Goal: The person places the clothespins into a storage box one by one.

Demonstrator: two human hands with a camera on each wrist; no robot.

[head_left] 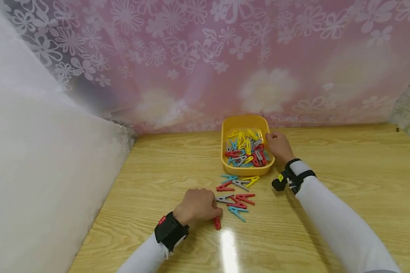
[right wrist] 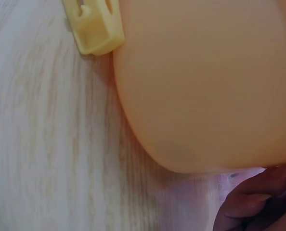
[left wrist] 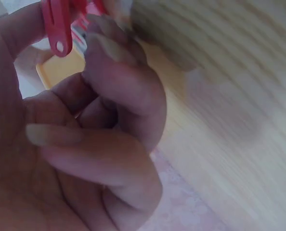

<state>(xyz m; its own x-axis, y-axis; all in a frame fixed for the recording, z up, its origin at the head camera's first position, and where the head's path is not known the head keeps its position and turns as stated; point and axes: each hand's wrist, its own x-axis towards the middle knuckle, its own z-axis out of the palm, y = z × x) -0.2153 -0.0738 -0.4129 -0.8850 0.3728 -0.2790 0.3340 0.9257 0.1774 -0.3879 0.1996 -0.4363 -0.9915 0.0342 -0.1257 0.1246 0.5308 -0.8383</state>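
My left hand (head_left: 199, 204) pinches a red clothespin (head_left: 217, 223) low over the table, left of a loose group of clothespins. In the left wrist view the red clothespin (left wrist: 59, 30) shows at the thumb and fingertips, the other fingers curled inward. With curled fingers, my right hand (head_left: 279, 146) grips the right side of a yellow plastic basket (head_left: 247, 171). The basket holds many red, grey, blue and yellow clothespins. In the right wrist view the basket wall (right wrist: 205, 96) fills much of the picture, with my right fingers (right wrist: 246, 204) at its lower right edge.
On the wooden table (head_left: 164, 163), in front of the basket, lie a yellow clothespin (head_left: 251, 180), grey clothespins (head_left: 224, 198), several red clothespins (head_left: 246, 198) and blue clothespins (head_left: 237, 213). A pink flowered curtain (head_left: 198, 83) hangs behind the table, and a white sheet (head_left: 37, 159) at the left.
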